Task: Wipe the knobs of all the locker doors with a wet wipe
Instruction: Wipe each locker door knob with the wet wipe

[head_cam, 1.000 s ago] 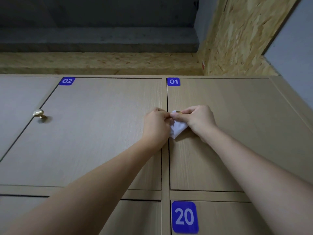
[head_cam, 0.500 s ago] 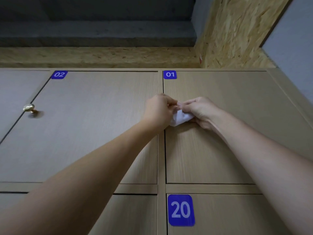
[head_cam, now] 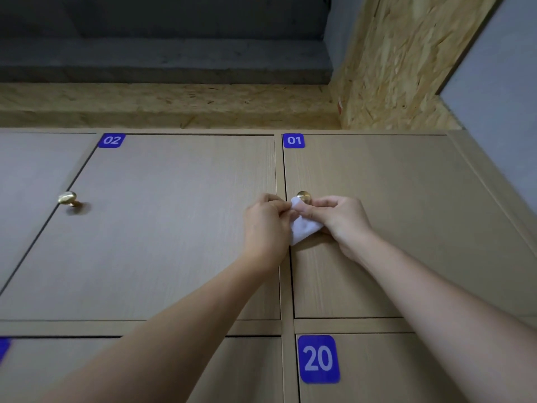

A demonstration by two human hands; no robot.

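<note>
A white wet wipe (head_cam: 303,228) hangs between my two hands in front of locker door 01 (head_cam: 392,213). My left hand (head_cam: 266,228) pinches its left edge and my right hand (head_cam: 338,219) pinches its top right. The brass knob of door 01 (head_cam: 303,196) shows just above the wipe, uncovered. Door 02 (head_cam: 174,228) lies to the left, with its brass knob (head_cam: 67,198) near its left edge, far from both hands.
Below are more beige locker doors, one labelled 20 (head_cam: 319,359). Chipboard panels (head_cam: 392,68) run above the lockers and up the right side. A grey wall (head_cam: 499,97) stands at the far right, and a dark ceiling recess lies above.
The knob of door 01, hidden under my hands and the wipe before, is now exposed. Both hands and the wipe have dropped slightly below it.
</note>
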